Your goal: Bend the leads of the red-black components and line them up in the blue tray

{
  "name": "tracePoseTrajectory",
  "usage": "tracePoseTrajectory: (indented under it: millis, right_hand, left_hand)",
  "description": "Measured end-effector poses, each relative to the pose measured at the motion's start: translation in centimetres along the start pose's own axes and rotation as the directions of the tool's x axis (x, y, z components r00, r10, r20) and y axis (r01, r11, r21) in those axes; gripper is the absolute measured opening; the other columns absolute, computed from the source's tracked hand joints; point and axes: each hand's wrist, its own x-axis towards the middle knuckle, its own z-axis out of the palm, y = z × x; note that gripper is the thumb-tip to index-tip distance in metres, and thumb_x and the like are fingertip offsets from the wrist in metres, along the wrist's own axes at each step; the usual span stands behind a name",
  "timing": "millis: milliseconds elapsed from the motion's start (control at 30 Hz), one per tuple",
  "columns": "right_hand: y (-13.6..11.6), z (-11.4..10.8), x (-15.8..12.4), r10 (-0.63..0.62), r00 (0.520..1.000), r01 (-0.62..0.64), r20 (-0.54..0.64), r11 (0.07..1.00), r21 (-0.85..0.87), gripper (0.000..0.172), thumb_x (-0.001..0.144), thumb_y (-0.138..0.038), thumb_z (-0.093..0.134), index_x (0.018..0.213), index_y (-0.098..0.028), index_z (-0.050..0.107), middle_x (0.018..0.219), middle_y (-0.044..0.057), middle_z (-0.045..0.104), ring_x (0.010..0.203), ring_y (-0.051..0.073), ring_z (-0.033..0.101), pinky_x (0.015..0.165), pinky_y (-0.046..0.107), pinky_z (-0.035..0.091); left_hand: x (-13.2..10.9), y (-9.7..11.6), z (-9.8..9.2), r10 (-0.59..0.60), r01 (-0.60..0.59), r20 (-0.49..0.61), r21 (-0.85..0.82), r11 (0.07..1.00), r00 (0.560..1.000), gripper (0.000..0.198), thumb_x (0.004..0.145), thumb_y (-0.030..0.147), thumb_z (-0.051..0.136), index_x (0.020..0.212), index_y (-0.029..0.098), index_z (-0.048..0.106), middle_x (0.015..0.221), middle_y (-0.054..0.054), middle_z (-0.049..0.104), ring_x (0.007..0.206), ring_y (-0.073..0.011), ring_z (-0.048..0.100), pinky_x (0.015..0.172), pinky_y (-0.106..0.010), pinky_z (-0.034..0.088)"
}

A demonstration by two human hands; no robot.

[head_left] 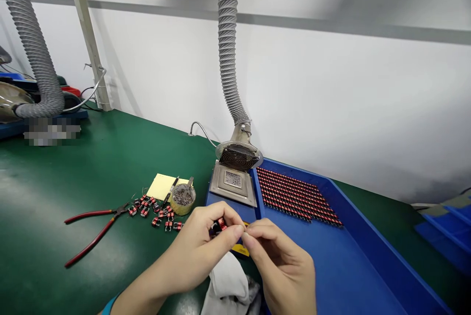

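Currently: one red-black part [222, 223], held within the curled fingers of the left hand [200, 251]; right hand [283, 261], thumb and forefinger pinched together against the left's, anything between too small to tell; part probably light, stiff, best gripped by its sides

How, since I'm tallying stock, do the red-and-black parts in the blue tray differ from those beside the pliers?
Arrangement: the tray parts form tight, slanted rows, while the loose parts lie jumbled at various angles.
Number: the tray parts look far more numerous than the loose parts.
Place: the tray parts sit inside the blue tray; the loose parts lie on the green bench.
Both show red and black.
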Motion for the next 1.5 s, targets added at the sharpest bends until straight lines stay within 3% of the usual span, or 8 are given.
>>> tracePoseTrajectory:
  millis: [167, 433, 667, 800, 933, 1133, 1333, 1500]
  right_hand:
    - [-0.5, -0.8, 0.0, -0.071, 0.974, 0.085, 0.217, 0.995, -0.054, 0.012, 0.082, -0.014, 0.065, 0.074, -0.023, 0.067, 0.07, 0.001, 0.067, 0.067, 0.016, 0.063, 0.064, 0.027, 0.05]
    - [-1.1, -0.8, -0.2, -0.326, 0.939, 0.343, 0.109, 0.899, -0.272, 0.028, 0.083, -0.004, 0.059, 0.096, -0.026, 0.07, 0.079, 0.002, 0.071, 0.07, 0.017, 0.063, 0.065, 0.027, 0.048]
    - [-1.2, -0.4, -0.4, 0.083, 0.996, -0.087, 0.044, 0.99, 0.108, 0.035, 0.095, -0.032, 0.047, 0.062, -0.022, 0.053, 0.055, -0.002, 0.05, 0.051, 0.014, 0.05, 0.049, 0.026, 0.042]
    - [-1.1, -0.6, -0.5, -0.203, 0.978, 0.201, -0.052, 0.979, -0.046, 0.014, 0.086, -0.014, 0.06, 0.084, -0.024, 0.07, 0.069, 0.002, 0.066, 0.065, 0.019, 0.06, 0.061, 0.031, 0.048]
    - [-1.1, -0.2, -0.7, -0.427, 0.904, 0.418, 0.025, 0.869, -0.263, 0.033, 0.078, 0.001, 0.06, 0.095, -0.025, 0.069, 0.077, 0.002, 0.07, 0.069, 0.018, 0.063, 0.065, 0.031, 0.048]
    - [-1.1, 0.0, -0.8, 0.182, 0.979, -0.193, 0.092, 0.973, 0.127, 0.039, 0.095, -0.034, 0.046, 0.059, -0.021, 0.048, 0.052, -0.002, 0.045, 0.048, 0.012, 0.044, 0.048, 0.025, 0.038]
    - [-1.1, -0.4, -0.6, -0.129, 0.983, 0.133, -0.127, 0.991, 0.02, 0.013, 0.085, -0.016, 0.063, 0.08, -0.024, 0.072, 0.068, 0.0, 0.066, 0.065, 0.016, 0.06, 0.063, 0.028, 0.048]
    - [-0.8, -0.3, -0.6, -0.362, 0.932, 0.357, -0.024, 0.926, -0.123, 0.04, 0.076, 0.004, 0.063, 0.098, -0.028, 0.073, 0.081, 0.001, 0.073, 0.072, 0.02, 0.065, 0.064, 0.033, 0.051]
  left_hand:
    - [0.0, -0.1, 0.0, 0.012, -0.012, -0.008, 0.025, 1.0, 1.0, 0.015, 0.091, 0.024, 0.053, 0.078, 0.017, 0.056, 0.072, 0.004, 0.052, 0.069, -0.0113, 0.046, 0.064, -0.023, 0.035]
    - [-0.4, 0.3, -0.2, 0.1, -0.119, 0.082, 0.291, 0.949, 0.992, 0.016, 0.094, 0.019, 0.048, 0.08, 0.019, 0.056, 0.073, 0.003, 0.058, 0.068, -0.0109, 0.05, 0.062, -0.022, 0.036]
    - [-0.5, -0.5, 0.0, 0.463, -0.478, 0.213, 0.654, 0.586, 0.86, 0.021, 0.095, 0.012, 0.038, 0.084, 0.016, 0.055, 0.071, -0.002, 0.059, 0.061, -0.0139, 0.05, 0.057, -0.025, 0.037]
    - [-0.7, -0.2, 0.0, 0.398, -0.403, 0.132, 0.539, 0.74, 0.908, 0.016, 0.096, 0.014, 0.043, 0.085, 0.018, 0.054, 0.074, 0.0, 0.06, 0.064, -0.0116, 0.053, 0.06, -0.021, 0.039]
    - [-0.7, -0.1, -0.1, 0.391, -0.405, 0.138, 0.501, 0.765, 0.91, 0.016, 0.096, 0.014, 0.044, 0.085, 0.018, 0.054, 0.075, 0.0, 0.061, 0.066, -0.0111, 0.054, 0.062, -0.019, 0.041]
    - [-0.5, -0.6, 0.1, 0.544, -0.533, 0.264, 0.731, 0.426, 0.796, 0.027, 0.094, 0.009, 0.036, 0.078, 0.014, 0.058, 0.062, -0.003, 0.057, 0.054, -0.0145, 0.046, 0.052, -0.027, 0.035]
    - [-0.9, -0.1, 0.2, 0.484, -0.441, 0.086, 0.574, 0.691, 0.871, 0.016, 0.094, 0.011, 0.043, 0.085, 0.017, 0.056, 0.074, 0.0, 0.062, 0.064, -0.0113, 0.054, 0.06, -0.021, 0.041]
    - [-1.1, 0.3, 0.1, 0.345, -0.331, 0.042, 0.416, 0.847, 0.938, 0.014, 0.094, 0.015, 0.048, 0.084, 0.019, 0.056, 0.074, 0.003, 0.061, 0.066, -0.0092, 0.055, 0.062, -0.018, 0.04]
